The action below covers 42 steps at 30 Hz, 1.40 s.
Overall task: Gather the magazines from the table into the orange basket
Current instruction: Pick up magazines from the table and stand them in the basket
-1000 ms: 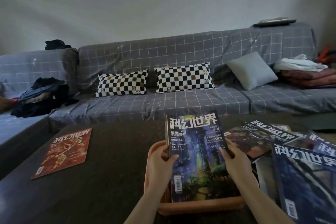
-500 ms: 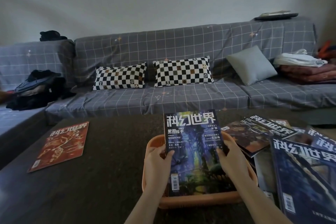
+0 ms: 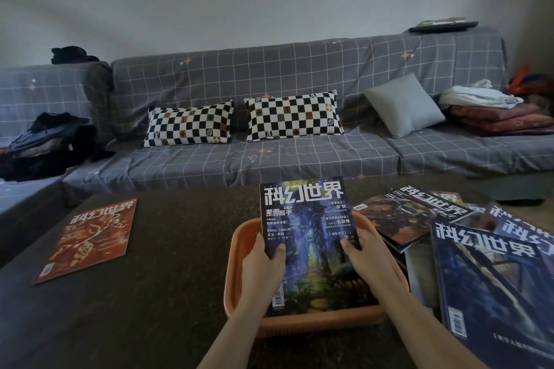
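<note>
Head view: blue-purple glossy magazine (image 3: pixel 311 237), white title characters, both hands' fingers (image 3: pixel 258 244) gripping its edges.

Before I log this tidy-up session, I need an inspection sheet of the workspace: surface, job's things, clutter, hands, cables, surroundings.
Surface: dark table.
Job's things: orange basket at front centre; blue magazine tilted in it, top edge above the far rim; red magazine flat on the left; magazine pile overlapping on the right.
Clutter: nothing seen.
Hands: left hand and right hand grip the blue magazine's side edges.
Cables: nothing seen.
Surroundings: grey checked sofa, two checkered pillows, grey cushion, dark clothes, folded blankets.
</note>
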Motion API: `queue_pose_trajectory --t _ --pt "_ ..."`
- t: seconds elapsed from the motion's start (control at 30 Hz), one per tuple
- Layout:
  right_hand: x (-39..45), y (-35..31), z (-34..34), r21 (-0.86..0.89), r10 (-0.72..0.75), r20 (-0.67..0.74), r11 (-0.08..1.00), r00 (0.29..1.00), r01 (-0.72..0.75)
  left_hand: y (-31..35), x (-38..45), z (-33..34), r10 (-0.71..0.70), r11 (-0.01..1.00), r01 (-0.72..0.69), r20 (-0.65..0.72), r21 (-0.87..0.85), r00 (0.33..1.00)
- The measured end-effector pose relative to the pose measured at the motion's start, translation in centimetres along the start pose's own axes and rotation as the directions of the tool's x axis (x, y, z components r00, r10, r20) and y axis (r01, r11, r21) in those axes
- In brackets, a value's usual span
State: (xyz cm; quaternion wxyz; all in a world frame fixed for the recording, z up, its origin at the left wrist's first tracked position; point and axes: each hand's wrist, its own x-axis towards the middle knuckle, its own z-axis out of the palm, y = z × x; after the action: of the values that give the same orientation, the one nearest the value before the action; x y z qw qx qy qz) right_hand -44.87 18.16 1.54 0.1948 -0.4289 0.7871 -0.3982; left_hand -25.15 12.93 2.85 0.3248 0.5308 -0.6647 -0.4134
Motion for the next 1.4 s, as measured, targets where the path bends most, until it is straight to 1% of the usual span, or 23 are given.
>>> queue_pose_trajectory --t 0.1,0.17,0.23,0.33,0.4,0.53,0.67,0.77,0.87,1.0,1.17,1.23,1.3,1.4 --pt "-0.4 -0.4 -0.1 0.007 -0.019 -0.006 1.0 1.0 0.019 0.1 0.0 0.0 -0.006 1.0 0.006 -0.014 0.01 1.0" --pt "-1.1 -0.9 -0.1 0.043 -0.021 -0.043 0.999 0.999 0.022 0.2 -0.2 -0.1 -0.027 1.0 0.028 -0.038 0.01 0.999" --pt "-1.9 -1.4 -0.2 0.108 -0.024 -0.104 0.994 0.994 0.035 0.2 -0.7 -0.3 -0.009 1.0 0.01 -0.072 0.015 0.997" --pt "-3.4 -2.5 -0.1 0.119 -0.113 -0.19 0.983 0.975 0.138 0.2 -1.5 -1.3 0.067 0.998 -0.068 -0.114 0.002 0.991" --pt "-4.2 -4.2 0.4 0.132 -0.193 -0.203 0.966 0.96 0.222 0.3 -1.4 -2.5 0.084 0.996 -0.089 -0.126 -0.031 0.988" --pt "-5.0 -9.1 2.4 0.232 -0.32 -0.124 0.911 0.939 0.341 0.0 -0.8 -6.0 0.122 0.992 -0.126 -0.162 -0.014 0.979" --pt "-5.1 -13.8 6.0 0.277 -0.407 -0.033 0.874 0.913 0.4 -1.5 0.1 -10.9 0.172 0.985 -0.173 -0.213 0.017 0.962" --pt "-4.6 -17.1 9.7 0.272 -0.452 0.055 0.865 0.89 0.422 -3.6 1.5 -14.8 0.158 0.986 -0.166 -0.23 -0.015 0.96" --pt "-3.7 -20.4 14.2 0.286 -0.479 0.156 0.859 0.864 0.424 -6.4 2.9 -18.7 0.095 0.988 -0.122 -0.25 -0.094 0.964" --pt "-2.0 -23.8 21.0 0.282 -0.446 0.264 0.884 0.855 0.374 -10.9 4.9 -23.5 -0.027 0.987 -0.03 -0.341 -0.16 0.94" --pt "0.4 -26.0 29.0 0.203 -0.356 0.365 0.932 0.86 0.3 -16.0 7.9 -28.5 -0.157 0.983 0.092 -0.458 -0.161 0.875" --pt "1.3 -26.4 31.9 0.167 -0.32 0.402 0.947 0.858 0.274 -17.8 9.2 -29.9 -0.181 0.983 0.143 -0.491 -0.114 0.852" --pt "2.1 -26.7 34.6 0.129 -0.289 0.432 0.957 0.854 0.259 -19.5 10.5 -31.1 -0.174 0.984 0.173 -0.51 -0.05 0.842" --pt "3.0 -27.1 38.2 0.078 -0.252 0.487 0.966 0.836 0.246 -22.3 12.9 -32.9 -0.141 0.953 0.264 -0.557 0.147 0.818"
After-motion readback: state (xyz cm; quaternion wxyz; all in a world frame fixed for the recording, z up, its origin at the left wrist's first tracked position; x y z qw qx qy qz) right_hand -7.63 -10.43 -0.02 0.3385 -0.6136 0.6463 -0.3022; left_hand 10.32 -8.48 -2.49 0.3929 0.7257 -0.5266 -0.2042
